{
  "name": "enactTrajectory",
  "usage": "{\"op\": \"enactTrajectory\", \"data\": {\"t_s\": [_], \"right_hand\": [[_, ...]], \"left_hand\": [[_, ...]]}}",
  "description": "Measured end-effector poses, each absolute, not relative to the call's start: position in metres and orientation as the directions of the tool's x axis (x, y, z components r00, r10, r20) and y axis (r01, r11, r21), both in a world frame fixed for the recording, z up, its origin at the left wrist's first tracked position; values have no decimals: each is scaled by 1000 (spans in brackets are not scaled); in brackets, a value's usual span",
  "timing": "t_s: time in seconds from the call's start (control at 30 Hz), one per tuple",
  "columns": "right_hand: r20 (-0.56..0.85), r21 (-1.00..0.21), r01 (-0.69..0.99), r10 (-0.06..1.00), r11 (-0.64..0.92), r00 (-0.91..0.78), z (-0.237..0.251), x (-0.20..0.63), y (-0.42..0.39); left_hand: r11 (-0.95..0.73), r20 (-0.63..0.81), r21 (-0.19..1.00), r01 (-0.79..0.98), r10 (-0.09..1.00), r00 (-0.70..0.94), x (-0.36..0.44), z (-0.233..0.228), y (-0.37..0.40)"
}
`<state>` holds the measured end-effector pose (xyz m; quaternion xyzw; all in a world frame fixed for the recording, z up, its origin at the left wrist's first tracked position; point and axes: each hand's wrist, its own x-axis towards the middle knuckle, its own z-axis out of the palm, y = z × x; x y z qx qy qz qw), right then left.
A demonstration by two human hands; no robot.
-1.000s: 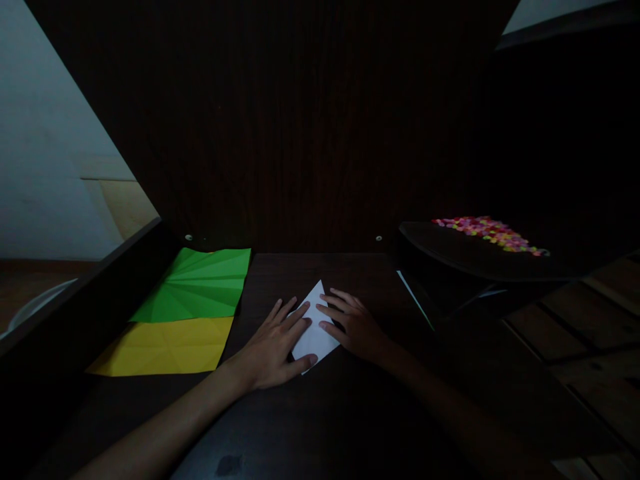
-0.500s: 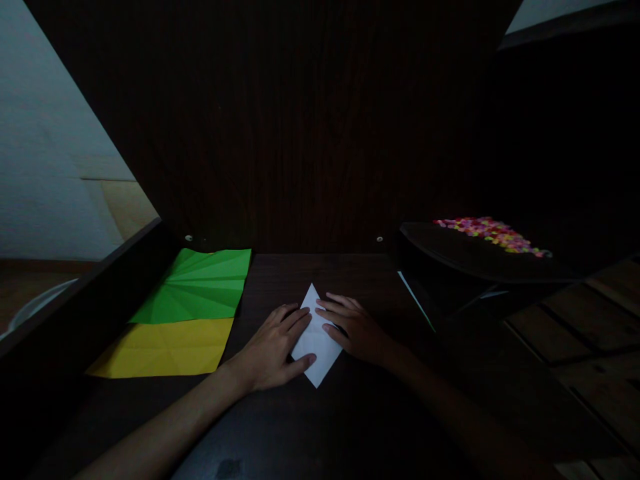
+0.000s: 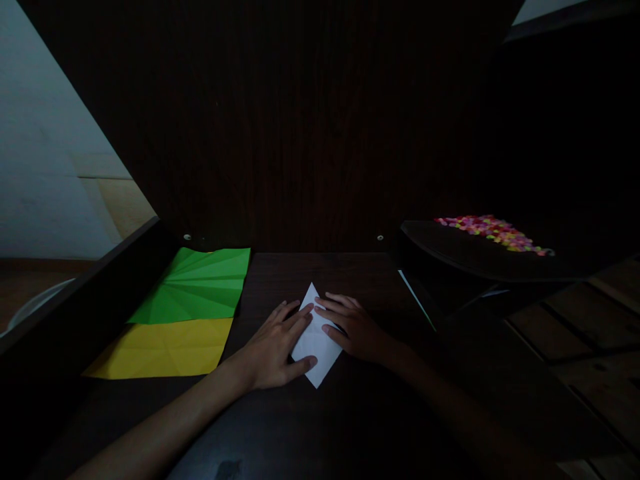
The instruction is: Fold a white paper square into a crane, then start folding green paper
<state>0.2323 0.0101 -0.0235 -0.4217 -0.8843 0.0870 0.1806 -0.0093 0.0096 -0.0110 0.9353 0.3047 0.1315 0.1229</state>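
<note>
A small white folded paper, kite-shaped with points toward the far and near sides, lies flat on the dark wooden table. My left hand presses on its left side, fingers spread, thumb along the lower edge. My right hand rests flat on its right side, fingertips meeting the left hand's near the paper's middle. Both hands press the paper down; neither lifts it.
A creased green sheet and a yellow sheet lie at the left. A dark tray with several small colourful pieces stands at the right. A dark wooden panel rises behind the table. A white wall shows at the far left.
The white paper turned from a slanted position into an upright kite shape, its lower point now showing below my hands. Both hands stayed on it with slight finger shifts.
</note>
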Motion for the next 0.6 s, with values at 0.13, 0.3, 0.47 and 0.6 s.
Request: {"op": "enactTrajectory", "data": {"t_s": [0.13, 0.3, 0.47, 0.6], "right_hand": [[236, -312, 708, 774, 633, -588, -23, 234, 11], [217, -306, 716, 778, 628, -589, -21, 232, 9], [230, -251, 736, 777, 629, -586, -20, 228, 6], [235, -234, 744, 779, 625, -581, -19, 226, 5]], "left_hand": [[-788, 178, 311, 531, 597, 782, -8, -11, 9], [-786, 181, 325, 526, 598, 781, -8, -10, 12], [-779, 168, 322, 538, 607, 777, -8, -12, 15], [-779, 167, 316, 542, 608, 776, -8, -12, 14]]}}
